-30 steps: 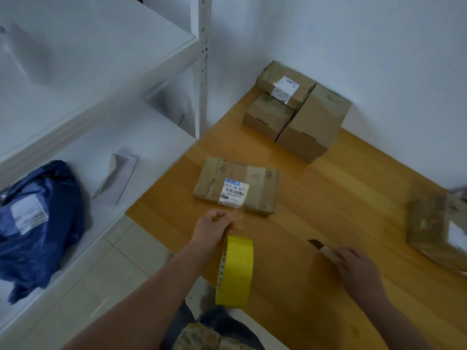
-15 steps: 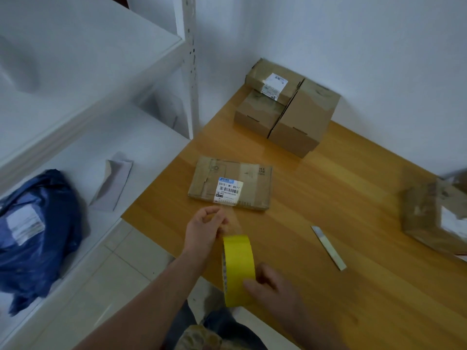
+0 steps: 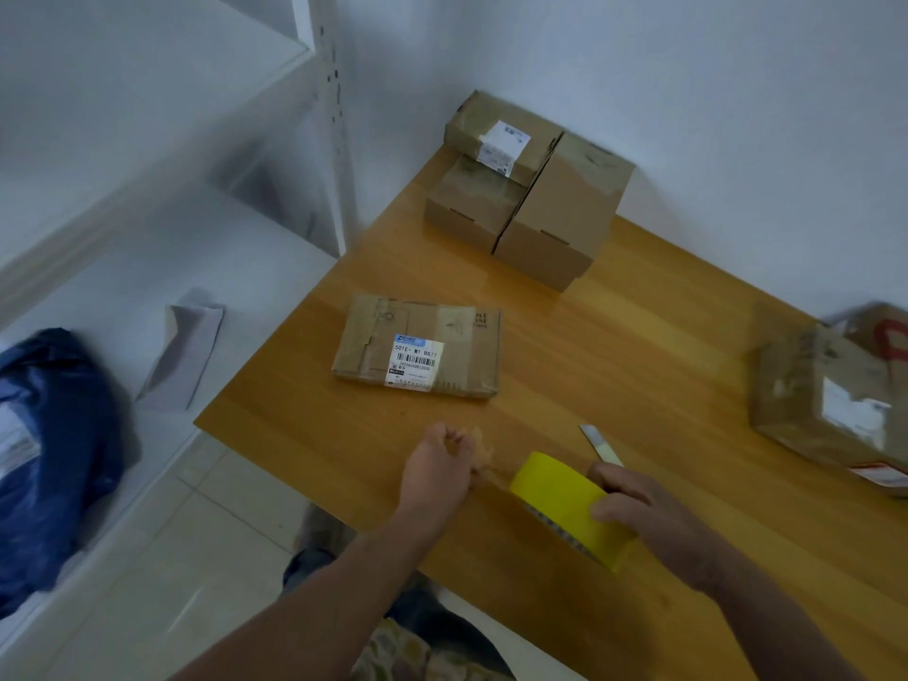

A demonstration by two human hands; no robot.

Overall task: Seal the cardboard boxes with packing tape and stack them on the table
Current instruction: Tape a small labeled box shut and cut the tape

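A flat cardboard box point(image 3: 417, 346) with a white barcode label lies on the wooden table point(image 3: 614, 346). Nearer to me, my right hand point(image 3: 643, 508) grips a yellow roll of packing tape point(image 3: 565, 503) just above the table. My left hand point(image 3: 442, 466) pinches the loose end of the clear tape, drawn a short way out from the roll. A stack of three sealed boxes point(image 3: 530, 189) stands in the far corner against the wall. Another box point(image 3: 830, 395) sits at the right edge of view.
A small utility knife point(image 3: 597, 442) lies on the table just beyond the roll. White metal shelving point(image 3: 147, 228) runs along the left, holding a blue plastic parcel point(image 3: 54, 435) and a folded grey paper point(image 3: 182, 346). Tiled floor shows below the table's near edge.
My right hand left the knife on the table and took hold of the roll. The roll has moved right, away from my left hand, drawing out a short strip of tape.
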